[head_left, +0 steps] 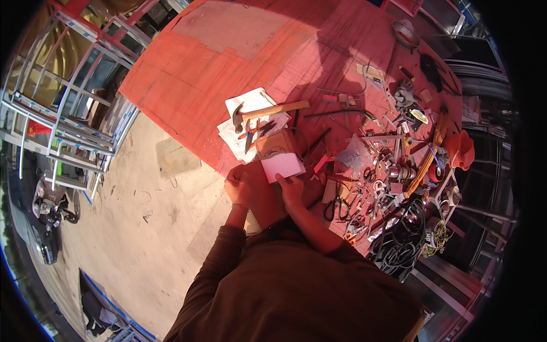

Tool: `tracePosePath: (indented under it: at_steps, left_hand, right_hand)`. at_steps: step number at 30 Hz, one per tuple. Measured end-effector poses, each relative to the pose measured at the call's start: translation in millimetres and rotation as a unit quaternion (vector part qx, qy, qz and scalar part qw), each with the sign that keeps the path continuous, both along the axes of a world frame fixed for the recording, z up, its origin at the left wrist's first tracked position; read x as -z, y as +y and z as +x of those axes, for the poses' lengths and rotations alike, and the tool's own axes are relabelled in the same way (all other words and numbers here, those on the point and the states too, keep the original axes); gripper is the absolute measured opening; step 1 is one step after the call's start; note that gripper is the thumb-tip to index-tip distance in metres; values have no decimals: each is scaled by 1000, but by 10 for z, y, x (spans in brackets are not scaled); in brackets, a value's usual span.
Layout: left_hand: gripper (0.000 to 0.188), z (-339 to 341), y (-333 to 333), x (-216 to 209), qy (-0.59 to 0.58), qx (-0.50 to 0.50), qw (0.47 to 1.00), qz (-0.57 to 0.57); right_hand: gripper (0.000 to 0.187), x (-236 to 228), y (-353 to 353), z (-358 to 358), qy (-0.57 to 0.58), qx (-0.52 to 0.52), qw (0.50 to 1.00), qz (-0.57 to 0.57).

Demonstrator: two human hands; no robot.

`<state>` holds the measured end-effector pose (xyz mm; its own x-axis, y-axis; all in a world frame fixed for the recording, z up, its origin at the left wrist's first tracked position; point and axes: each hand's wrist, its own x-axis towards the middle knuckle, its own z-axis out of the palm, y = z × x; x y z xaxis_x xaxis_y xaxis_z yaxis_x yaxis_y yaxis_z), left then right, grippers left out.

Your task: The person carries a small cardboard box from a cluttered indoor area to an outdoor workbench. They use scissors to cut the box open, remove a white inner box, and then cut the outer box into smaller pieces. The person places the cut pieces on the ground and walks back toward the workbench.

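My right hand pinches the near edge of a white piece of folded paper or card, thumb on top. My left hand is closed beside the table's near edge; what its fingers hold, if anything, is hidden. Just beyond the white piece lies a brown flat piece, like leather or card, with dark marks on it. Past that, a claw hammer with a wooden handle and a pair of pliers rest on loose white sheets.
Tools, wire and scraps crowd the red table on the right, with black-handled scissors, a coil of black cable and an orange-red container. A metal bowl sits far right. Metal frames stand at the left.
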<state>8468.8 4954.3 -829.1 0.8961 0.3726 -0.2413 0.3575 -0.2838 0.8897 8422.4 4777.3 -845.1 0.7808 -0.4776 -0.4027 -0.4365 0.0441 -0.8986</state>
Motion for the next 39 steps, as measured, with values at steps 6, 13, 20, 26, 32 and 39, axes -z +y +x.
tracePosePath:
  at_steps: [6, 13, 20, 26, 32, 39]
  left_hand:
    - [23, 41, -1, -166, -50, 15, 998, 17]
    - [24, 83, -174, -164, -60, -13, 997, -52]
    - [23, 125, -146, -113, -44, -3, 998, -37]
    - [23, 143, -143, -121, -47, 4, 996, -81]
    - [22, 122, -319, -391, -111, 92, 989, 33]
    - [23, -158, -597, -419, -38, 160, 985, 47]
  right_hand:
    - [28, -174, -169, -75, -65, -47, 997, -4]
    - [30, -447, -173, -127, -125, -72, 967, -211]
    - [31, -654, -266, -132, -163, -103, 939, -283]
    - [32, -770, -291, -268, -194, -106, 912, -345]
    - [39, -503, -535, -32, -97, -3, 985, -140]
    - [29, -566, -529, 109, -132, 38, 988, -76]
